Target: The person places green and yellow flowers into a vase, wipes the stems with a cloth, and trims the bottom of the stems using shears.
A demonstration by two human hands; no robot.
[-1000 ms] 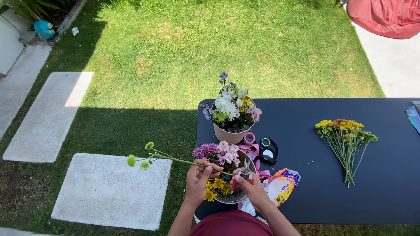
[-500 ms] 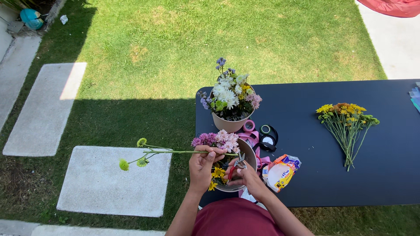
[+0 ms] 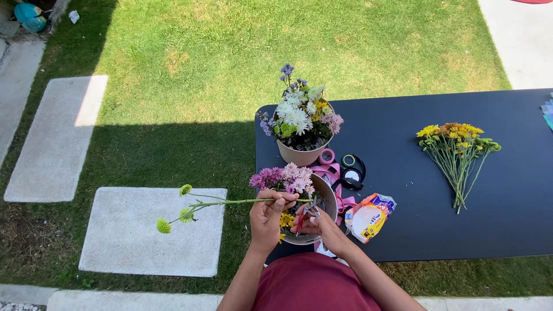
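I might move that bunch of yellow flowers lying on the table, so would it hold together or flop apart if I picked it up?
The bunch looks loose; no tie shows, so stems would probably splay. Thin stems likely bend, and it seems light.

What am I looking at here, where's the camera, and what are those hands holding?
The camera sits on a person's head, looking down at their own two bare hands. The left hand holds a green button-flower stem sideways, out over the lawn. The right hand holds red-handled snips at the stem's cut end, above a round pot of pink and yellow flowers. On the black table stand a second, fuller flower pot, rolls of tape, pink ribbon, a bright packet and a loose bunch of yellow flowers.
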